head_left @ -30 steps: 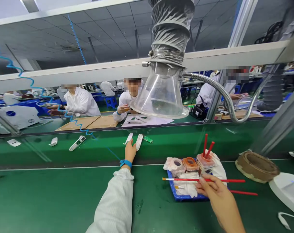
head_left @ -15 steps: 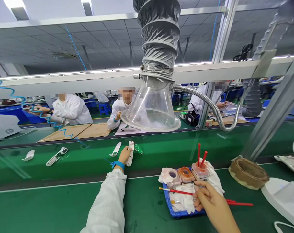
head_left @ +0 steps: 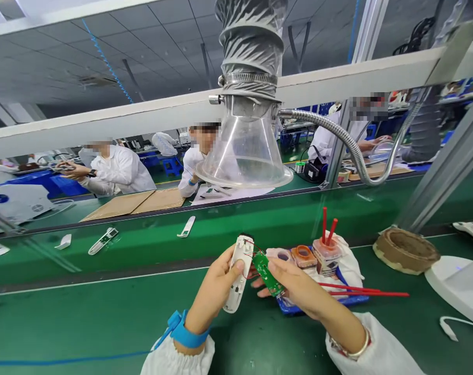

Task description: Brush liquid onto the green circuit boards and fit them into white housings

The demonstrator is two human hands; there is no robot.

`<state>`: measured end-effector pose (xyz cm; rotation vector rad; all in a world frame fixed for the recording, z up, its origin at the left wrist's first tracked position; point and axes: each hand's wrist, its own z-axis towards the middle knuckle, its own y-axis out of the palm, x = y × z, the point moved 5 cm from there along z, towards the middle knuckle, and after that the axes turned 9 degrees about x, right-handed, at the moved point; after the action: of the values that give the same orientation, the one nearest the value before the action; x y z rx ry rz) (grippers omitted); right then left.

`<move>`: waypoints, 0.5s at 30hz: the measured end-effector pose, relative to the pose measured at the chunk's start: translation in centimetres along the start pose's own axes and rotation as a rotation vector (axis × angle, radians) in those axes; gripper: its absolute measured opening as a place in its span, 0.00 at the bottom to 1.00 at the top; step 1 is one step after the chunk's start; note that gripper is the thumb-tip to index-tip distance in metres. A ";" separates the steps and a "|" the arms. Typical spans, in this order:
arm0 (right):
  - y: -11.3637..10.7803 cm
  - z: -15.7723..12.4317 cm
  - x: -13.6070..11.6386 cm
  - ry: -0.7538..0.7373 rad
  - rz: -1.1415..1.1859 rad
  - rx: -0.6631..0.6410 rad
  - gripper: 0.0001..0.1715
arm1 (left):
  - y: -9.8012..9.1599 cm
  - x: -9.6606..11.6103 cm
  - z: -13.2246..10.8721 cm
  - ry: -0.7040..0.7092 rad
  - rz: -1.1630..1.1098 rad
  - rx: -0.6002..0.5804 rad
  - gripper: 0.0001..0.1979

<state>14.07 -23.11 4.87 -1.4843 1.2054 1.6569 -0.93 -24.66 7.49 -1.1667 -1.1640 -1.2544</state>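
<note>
My left hand (head_left: 221, 278) is closed around a long white plastic housing (head_left: 240, 276), tilted with its hollow inner side toward me. In my right hand (head_left: 293, 284) a green circuit board (head_left: 266, 273) is pinched between thumb and fingers. Thin red wires run between the housing and the board. Behind my right hand sits a blue tray (head_left: 357, 299) with white cloth, small jars and long red brush handles (head_left: 377, 292). The brushes' tips are hidden behind my right hand.
A clear fume hood (head_left: 246, 156) hangs ahead. White covers (head_left: 187, 227) and another housing with a board (head_left: 103, 241) lie on the green belt (head_left: 150, 245). A tape roll (head_left: 406, 250) and white fan base (head_left: 459, 291) stand right. Co-workers sit beyond.
My left hand has brought the housing and board from the belt toward me. My right hand has left the brush in the tray and now holds the board.
</note>
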 end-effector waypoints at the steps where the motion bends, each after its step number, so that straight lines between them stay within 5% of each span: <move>1: 0.4 -0.3 0.1 0.035 0.060 -0.040 0.28 | 0.2 0.1 -0.3 0.006 -0.001 -0.011 0.26; 10: 0.1 -2.3 -1.8 0.083 0.115 -0.118 0.25 | 1.2 0.8 -1.0 0.014 -0.010 -0.010 0.26; 15: 0.0 -2.4 -2.1 0.081 0.136 -0.063 0.23 | 1.0 0.9 -1.3 0.016 0.122 -0.021 0.35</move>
<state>15.51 -25.04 6.96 -1.5515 1.3347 1.7530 0.02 -25.98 8.32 -1.2222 -1.0542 -1.1837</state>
